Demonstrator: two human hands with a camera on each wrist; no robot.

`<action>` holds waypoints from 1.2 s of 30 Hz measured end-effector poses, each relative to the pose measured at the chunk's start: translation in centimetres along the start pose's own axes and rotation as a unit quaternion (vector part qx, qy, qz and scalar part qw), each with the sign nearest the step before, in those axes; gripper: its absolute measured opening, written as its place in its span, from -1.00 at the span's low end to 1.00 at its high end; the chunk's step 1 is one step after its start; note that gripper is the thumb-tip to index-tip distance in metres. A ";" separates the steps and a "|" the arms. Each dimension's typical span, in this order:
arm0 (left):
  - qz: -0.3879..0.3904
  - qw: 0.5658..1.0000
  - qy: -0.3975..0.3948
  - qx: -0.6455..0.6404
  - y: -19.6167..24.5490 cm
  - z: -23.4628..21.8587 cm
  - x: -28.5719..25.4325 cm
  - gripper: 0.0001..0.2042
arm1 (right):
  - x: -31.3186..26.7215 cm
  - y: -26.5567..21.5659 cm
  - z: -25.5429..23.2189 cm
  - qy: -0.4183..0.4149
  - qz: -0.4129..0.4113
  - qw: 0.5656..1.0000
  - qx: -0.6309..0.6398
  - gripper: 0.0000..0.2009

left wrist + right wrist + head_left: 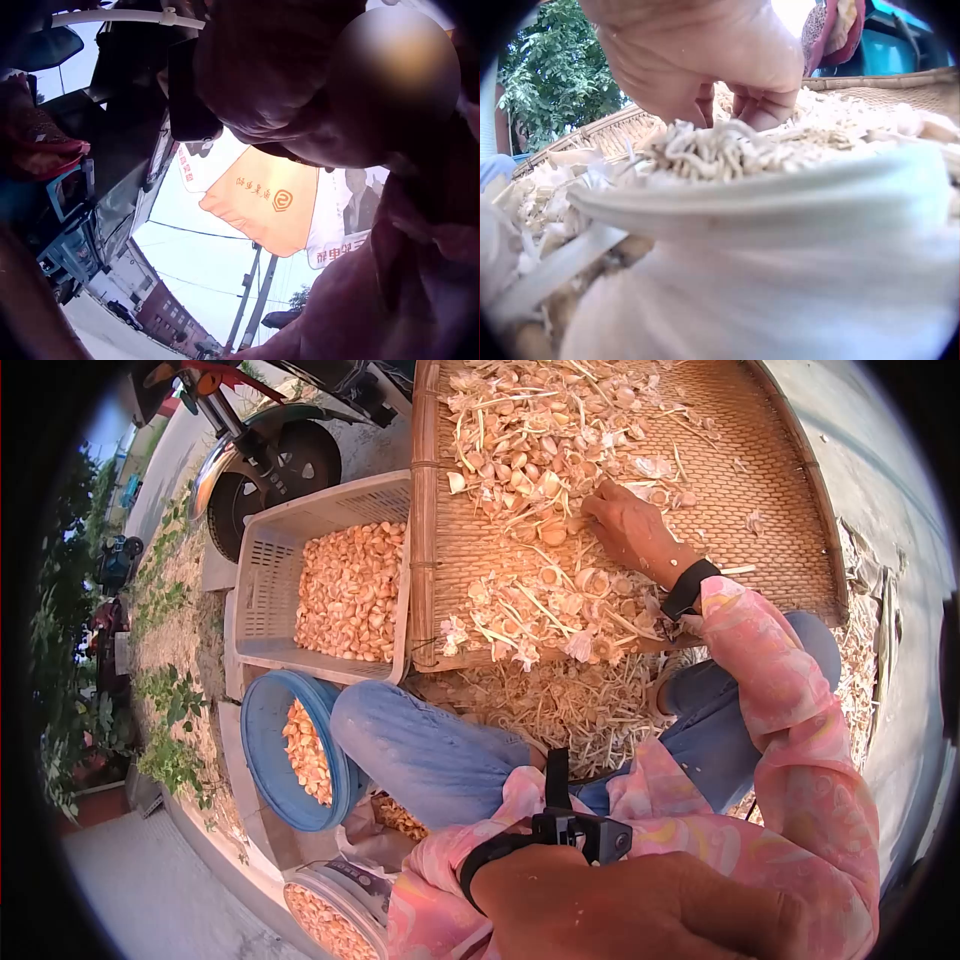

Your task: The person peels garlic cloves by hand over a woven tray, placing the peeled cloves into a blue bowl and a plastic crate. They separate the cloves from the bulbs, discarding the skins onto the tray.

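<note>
Garlic [540, 455] lies on the woven tray [790, 510] in 2 loose heaps, whole bulbs, split cloves and dry stalks mixed together. The right hand [640, 538] is over the tray between them, its fingers bent down to the edge of the farther heap; in the right wrist view the fingertips are sunk among roots and husk, so whether they pinch a clove cannot be told. The left hand [635, 905] is low in front of the body, back upward, with its fingers out of sight; whether it is clenched, released or grasping anything cannot be told.

Just beside the tray, a slatted plastic crate [265, 560] holds many loose cloves [350, 595]. Nearer the knees, a blue bucket [262, 760] has cloves in it, and a pale tub [295, 880] below it holds more. Dry stalks [580, 705] litter the ground between the legs.

The step in hand looks like picking through the mixed garlic to part cloves from stalks and husk. From here, the next move calls for a light fingertip pinch on 1 piece, keeping it clear of the tangled stalks and loose skins around it.
</note>
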State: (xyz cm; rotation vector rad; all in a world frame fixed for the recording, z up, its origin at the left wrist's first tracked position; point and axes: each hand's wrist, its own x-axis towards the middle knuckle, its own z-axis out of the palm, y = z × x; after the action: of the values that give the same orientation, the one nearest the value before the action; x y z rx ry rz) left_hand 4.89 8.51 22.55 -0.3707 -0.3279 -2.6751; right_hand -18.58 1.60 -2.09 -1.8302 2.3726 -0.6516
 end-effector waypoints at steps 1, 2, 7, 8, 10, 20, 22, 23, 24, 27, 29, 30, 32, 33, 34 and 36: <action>-0.053 0.996 0.031 -0.057 0.1 0.3 -0.7 -0.81 | -0.2 -0.2 -0.3 0.005 0.012 1.000 -0.007 -0.84; -0.107 0.983 0.042 -0.140 -0.3 0.2 -1.6 -0.81 | 0.0 -0.2 -0.5 -0.001 0.008 1.000 -0.011 -0.80; -0.203 0.939 0.055 -0.271 -0.4 -0.5 -1.2 -0.80 | 1.3 -0.9 0.1 -0.056 -0.073 0.996 -0.009 -0.82; -0.101 0.989 0.008 -0.104 -0.3 -0.5 -0.5 -0.79 | 1.2 -1.1 0.3 -0.075 -0.067 0.995 -0.019 -0.82; 0.031 0.994 -0.071 0.076 -0.8 -1.1 -0.1 -0.77 | 0.7 -1.4 0.4 -0.096 -0.055 0.994 -0.021 -0.83; 0.028 0.958 0.108 0.266 1.5 -6.8 -0.7 -0.79 | 0.2 -0.8 -1.9 -0.064 0.076 0.829 0.550 -0.70; 0.010 0.928 0.254 0.271 2.6 -11.5 -0.7 -0.79 | -0.2 -1.6 -3.3 -0.059 0.062 0.755 0.650 -0.68; 0.001 0.919 0.297 0.261 3.0 -14.1 -0.7 -0.76 | -0.6 -2.3 -4.0 -0.057 0.057 0.712 0.697 -0.67; -0.006 0.906 0.340 0.251 3.2 -16.5 -0.6 -0.74 | -0.9 -2.9 -4.6 -0.061 0.039 0.697 0.713 -0.63; -0.050 0.927 0.340 0.150 3.2 -20.9 0.3 -0.66 | -1.7 -4.0 -5.0 -0.067 -0.010 0.690 0.721 -0.60; -0.035 0.948 0.300 0.100 3.1 -22.2 1.1 -0.64 | -2.4 -5.3 -5.8 -0.104 -0.039 0.732 0.672 -0.63; -0.014 0.957 0.278 0.083 3.2 -22.4 1.6 -0.63 | -2.5 -5.8 -6.3 -0.127 -0.067 0.781 0.608 -0.64; 0.002 0.941 0.334 0.055 3.4 -22.4 1.8 -0.62 | -3.0 -6.0 -6.1 -0.163 -0.080 0.815 0.550 -0.67; -0.006 0.949 0.314 0.000 4.1 -23.6 1.1 -0.64 | -3.0 -6.0 -5.6 -0.117 -0.064 0.810 0.570 -0.68; -0.014 0.955 0.290 -0.055 5.6 -25.5 0.1 -0.65 | -2.6 -5.8 -4.9 -0.069 -0.050 0.805 0.587 -0.69; 0.030 0.952 0.304 0.012 10.1 -26.4 -1.7 -0.69 | -1.5 -3.7 -3.5 0.018 -0.001 0.851 0.526 -0.74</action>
State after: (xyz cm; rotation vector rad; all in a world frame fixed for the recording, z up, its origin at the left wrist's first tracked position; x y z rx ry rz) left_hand 5.27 -7.28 -0.93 0.4428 -0.1509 -2.5619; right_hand -15.92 3.30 2.17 -1.2671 1.4269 -1.5619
